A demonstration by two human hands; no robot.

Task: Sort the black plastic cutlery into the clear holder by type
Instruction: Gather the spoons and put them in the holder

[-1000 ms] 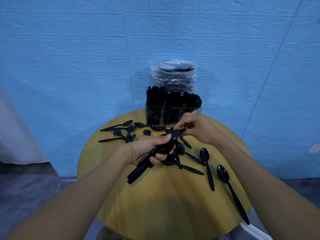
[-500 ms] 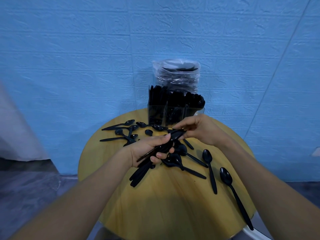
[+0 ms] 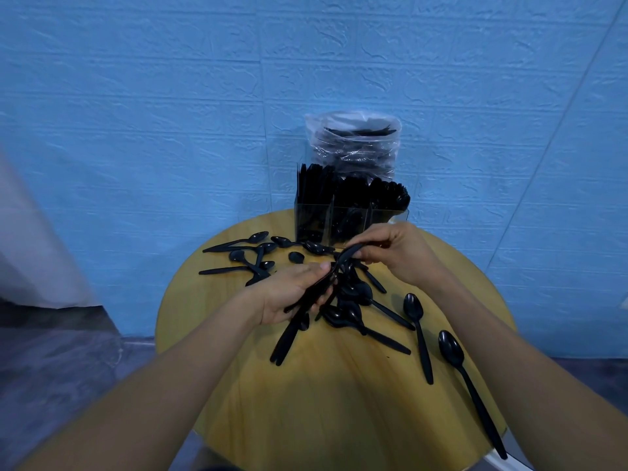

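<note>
My left hand (image 3: 294, 292) grips a bundle of black spoons (image 3: 289, 336), handles pointing down toward me. My right hand (image 3: 396, 253) pinches the bowl end of the top spoon (image 3: 348, 252) in that bundle. The clear holder (image 3: 314, 220) stands at the table's far edge, its three compartments packed with black cutlery. Loose black spoons lie on the round wooden table (image 3: 339, 402): a cluster (image 3: 248, 256) at the left, a heap (image 3: 356, 307) under my hands, and two long spoons (image 3: 419, 334) at the right.
A clear plastic bag (image 3: 353, 144) holding more black cutlery stands behind the holder against the blue wall. The table's edge falls away on all sides; grey floor lies below at the left.
Both hands have stayed together over the heap with the bundle. My right fingers have shifted slightly along the top spoon's bowl. The camera has tilted a little.
</note>
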